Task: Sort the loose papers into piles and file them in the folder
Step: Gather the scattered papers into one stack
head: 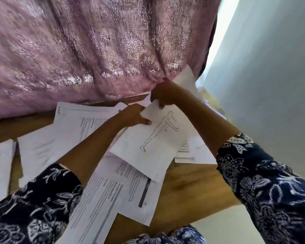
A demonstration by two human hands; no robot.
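Above the far side of the wooden table point(183, 187), the person holds one sheet with a drawn body outline point(153, 143) in both hands. The left hand point(134, 117) pinches its far left corner, thumb on top. The right hand point(163, 96) grasps the far edge just beside, fingers curled around the paper. The near end of the sheet hangs over the other loose papers point(99, 187) scattered on the table. I see no folder. To do this step well, I think the sheet should be lifted fully free, so it does not drag the pages under it. Then it can be laid flat on bare wood to begin a pile of drawings, apart from the text pages. The pink curtain point(95, 50) hangs close behind; better not to push the paper into it.
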